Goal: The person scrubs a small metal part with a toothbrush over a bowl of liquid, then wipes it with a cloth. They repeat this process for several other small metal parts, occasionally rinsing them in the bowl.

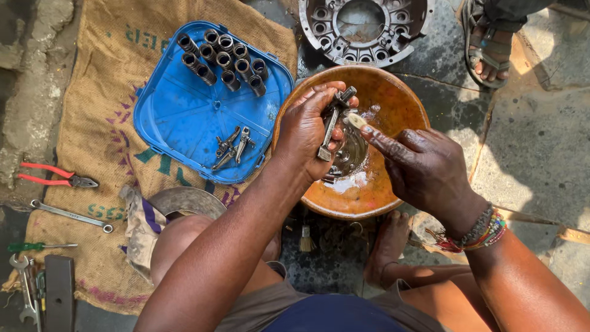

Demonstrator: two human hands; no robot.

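My left hand (307, 132) grips a dark metal lever-shaped part (332, 120) upright over an orange-brown bowl (393, 98) that holds murky liquid and more metal parts. My right hand (424, 169) holds a small brush (356, 120) whose pale bristle tip touches the part near its upper end. Both hands hover just above the liquid. A beaded bracelet sits on my right wrist.
A blue plastic lid (184, 117) on a burlap sack (110, 80) carries several coil springs (224, 58) and a few small levers (233, 146). Red-handled pliers (55, 177), a spanner (70, 215) and other tools lie left. A round metal housing (362, 27) and another person's sandalled foot (488, 46) are beyond the bowl.
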